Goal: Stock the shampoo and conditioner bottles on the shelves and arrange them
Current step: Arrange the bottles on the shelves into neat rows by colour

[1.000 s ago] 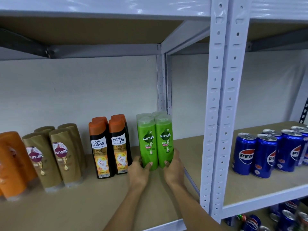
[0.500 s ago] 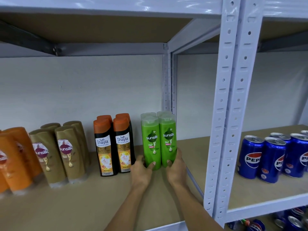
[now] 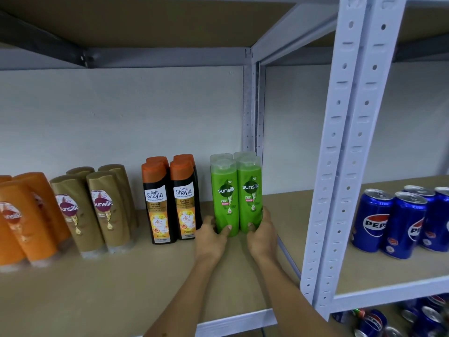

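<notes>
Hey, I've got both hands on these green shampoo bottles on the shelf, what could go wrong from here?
1. Both the left hand and right hand grip the green bottles low at the base; the tall bottles might tip if pushed quickly.
2. The black bottles stand close on the left; sliding that way could knock them.
3. The shelf post sits just behind on the right, so the rear bottles could catch on it.

Shop stockroom or retail aisle. Grey slotted-steel shelving uprights [image 3: 340,152] carry fibreboard shelves [image 3: 121,288] against a plain white wall [image 3: 121,113]. Goods stand in branded multiples, labels forward: orange Sunsilk bottles [image 3: 21,220] at the left edge, gold Sunsilk bottles [image 3: 102,207], black Safi Shayla bottles [image 3: 170,200], green Sunsilk shampoo bottles [image 3: 235,193]. Neighbouring bay holds Pepsi cans [image 3: 388,222]; more cans on the shelf below [image 3: 374,322].
</notes>
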Tool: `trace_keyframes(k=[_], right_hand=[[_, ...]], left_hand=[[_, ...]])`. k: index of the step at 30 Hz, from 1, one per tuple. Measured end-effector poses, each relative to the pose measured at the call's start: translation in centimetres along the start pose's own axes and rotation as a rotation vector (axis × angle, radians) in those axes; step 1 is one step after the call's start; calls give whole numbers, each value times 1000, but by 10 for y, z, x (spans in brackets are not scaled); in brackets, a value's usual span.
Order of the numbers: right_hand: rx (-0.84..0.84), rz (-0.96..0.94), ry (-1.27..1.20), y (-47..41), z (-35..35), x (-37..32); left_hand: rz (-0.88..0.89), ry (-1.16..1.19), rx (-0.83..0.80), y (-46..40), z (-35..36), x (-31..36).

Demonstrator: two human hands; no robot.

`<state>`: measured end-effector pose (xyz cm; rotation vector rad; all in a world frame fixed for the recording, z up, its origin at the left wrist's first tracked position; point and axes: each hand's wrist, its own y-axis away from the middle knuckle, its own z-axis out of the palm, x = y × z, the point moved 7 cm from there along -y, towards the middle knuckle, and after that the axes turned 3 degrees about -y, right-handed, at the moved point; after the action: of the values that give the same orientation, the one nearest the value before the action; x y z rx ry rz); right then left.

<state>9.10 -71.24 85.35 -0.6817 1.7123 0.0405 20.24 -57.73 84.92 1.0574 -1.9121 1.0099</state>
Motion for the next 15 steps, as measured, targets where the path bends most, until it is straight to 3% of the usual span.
trace_keyframes(k=[15], right_hand=[[1, 34, 108, 18, -12, -4]], left_hand=[[16, -77, -21, 17, -12, -7]])
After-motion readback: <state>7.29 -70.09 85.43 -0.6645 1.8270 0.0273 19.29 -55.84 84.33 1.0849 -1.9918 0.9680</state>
